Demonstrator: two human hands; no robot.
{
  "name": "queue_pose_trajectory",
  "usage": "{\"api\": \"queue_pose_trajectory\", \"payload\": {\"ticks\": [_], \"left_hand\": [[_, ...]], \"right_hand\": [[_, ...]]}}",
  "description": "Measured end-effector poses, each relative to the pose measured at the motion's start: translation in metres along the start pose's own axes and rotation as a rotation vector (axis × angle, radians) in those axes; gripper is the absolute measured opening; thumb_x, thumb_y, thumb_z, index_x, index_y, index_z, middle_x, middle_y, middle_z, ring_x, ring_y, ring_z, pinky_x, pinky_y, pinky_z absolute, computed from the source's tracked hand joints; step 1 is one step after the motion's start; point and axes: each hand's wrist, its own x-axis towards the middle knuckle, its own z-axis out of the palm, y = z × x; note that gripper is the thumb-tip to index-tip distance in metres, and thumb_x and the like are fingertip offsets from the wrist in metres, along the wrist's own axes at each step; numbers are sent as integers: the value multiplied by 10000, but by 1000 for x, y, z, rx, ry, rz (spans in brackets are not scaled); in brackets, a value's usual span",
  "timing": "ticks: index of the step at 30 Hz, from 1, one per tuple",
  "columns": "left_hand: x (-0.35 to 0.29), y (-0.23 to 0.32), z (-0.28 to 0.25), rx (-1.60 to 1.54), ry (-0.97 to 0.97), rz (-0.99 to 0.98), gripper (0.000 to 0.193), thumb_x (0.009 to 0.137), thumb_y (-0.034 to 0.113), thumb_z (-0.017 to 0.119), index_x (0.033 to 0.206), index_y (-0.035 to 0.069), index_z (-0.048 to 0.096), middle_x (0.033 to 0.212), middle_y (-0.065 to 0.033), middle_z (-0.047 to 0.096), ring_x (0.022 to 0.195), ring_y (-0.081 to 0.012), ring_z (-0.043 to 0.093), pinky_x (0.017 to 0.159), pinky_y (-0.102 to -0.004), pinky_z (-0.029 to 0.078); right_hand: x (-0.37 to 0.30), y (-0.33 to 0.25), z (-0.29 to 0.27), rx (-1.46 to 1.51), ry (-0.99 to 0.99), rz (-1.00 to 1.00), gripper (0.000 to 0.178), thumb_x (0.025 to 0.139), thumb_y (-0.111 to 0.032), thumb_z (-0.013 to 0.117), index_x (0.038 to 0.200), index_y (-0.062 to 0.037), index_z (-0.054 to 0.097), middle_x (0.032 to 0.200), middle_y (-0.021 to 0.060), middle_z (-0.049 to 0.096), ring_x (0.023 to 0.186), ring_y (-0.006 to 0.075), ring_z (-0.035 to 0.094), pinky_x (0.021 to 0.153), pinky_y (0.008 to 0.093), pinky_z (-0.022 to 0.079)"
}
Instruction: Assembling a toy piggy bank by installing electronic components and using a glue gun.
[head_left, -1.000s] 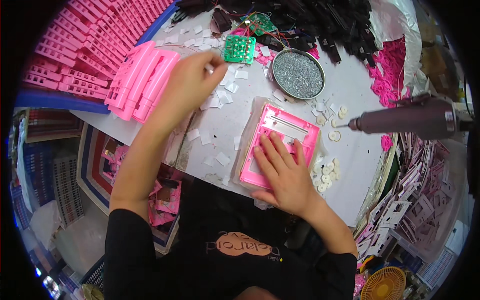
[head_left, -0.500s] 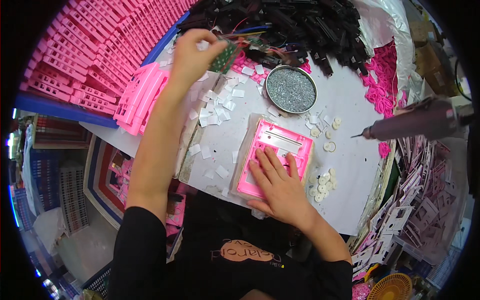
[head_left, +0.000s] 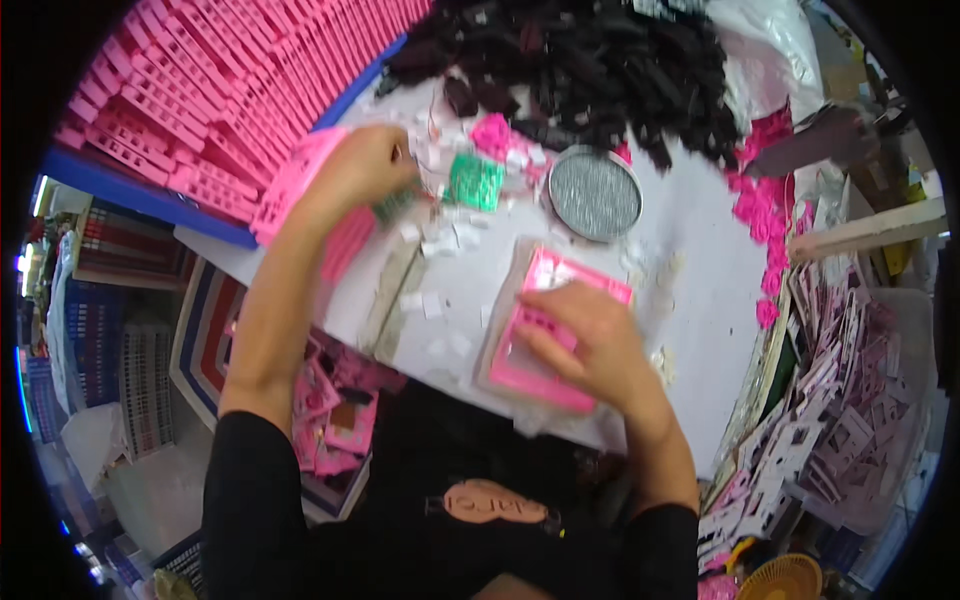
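Observation:
My left hand (head_left: pixel 372 168) is closed, its fingers bent round a green circuit board (head_left: pixel 393 207) with thin wires. Only part of that board shows below the fingers. A second green circuit board (head_left: pixel 476 182) lies on the white tabletop to the right of this hand. My right hand (head_left: pixel 590 340) is over a pink plastic casing (head_left: pixel 540 378), thumb and fingers apart, and looks blurred. The casing lies open side up in a pale holder (head_left: pixel 487 362), partly covered by that hand. I cannot tell whether the fingertips touch it.
A round tin of small metal screws (head_left: pixel 595 195) stands beyond the casing. Black parts (head_left: pixel 570 65) are heaped at the back, pink casings (head_left: pixel 190 120) stacked at left. White paper pieces (head_left: pixel 455 238) are scattered nearby. A dark power screwdriver (head_left: pixel 815 143) hangs at right, above a bin of flat parts (head_left: pixel 850 420).
My left hand has moved down toward me with a board. Another green board now shows on the table. My right hand has gone from flat on the casing to bent fingers. The view has shifted.

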Motion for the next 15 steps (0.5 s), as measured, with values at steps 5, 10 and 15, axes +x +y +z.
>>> {"api": "queue_pose_trajectory", "payload": {"ticks": [5, 10, 15], "left_hand": [[-47, 64, -18, -167, 397, 167, 165, 821, 125, 741, 835, -7, 643, 703, -105, 625, 620, -191, 577, 574, -338, 443], [-100, 95, 31, -56, 429, 701, 310, 711, 32, 770, 1011, 52, 692, 942, -71, 651, 794, -298, 597, 680, -402, 462], [-159, 121, 15, -129, 36, 535, 366, 723, 84, 805, 1064, 41, 677, 1126, -125, 614, 911, -320, 601, 820, -422, 504]], "right_hand": [[2, -7, 3, 530, -75, 357, 325, 925, -191, 689, 1205, -28, 660, 1012, 86, 702, 921, 179, 672, 774, 314, 531], [20, -24, 53, 1652, 271, 499, 424, 1030, -206, 559, 1401, -12, 489, 1263, 79, 637, 1109, 167, 626, 896, 313, 544], [17, -12, 36, 1484, 334, 532, 331, 1058, -166, 510, 1334, 14, 538, 1201, 89, 660, 1051, 153, 653, 902, 317, 546]]}}
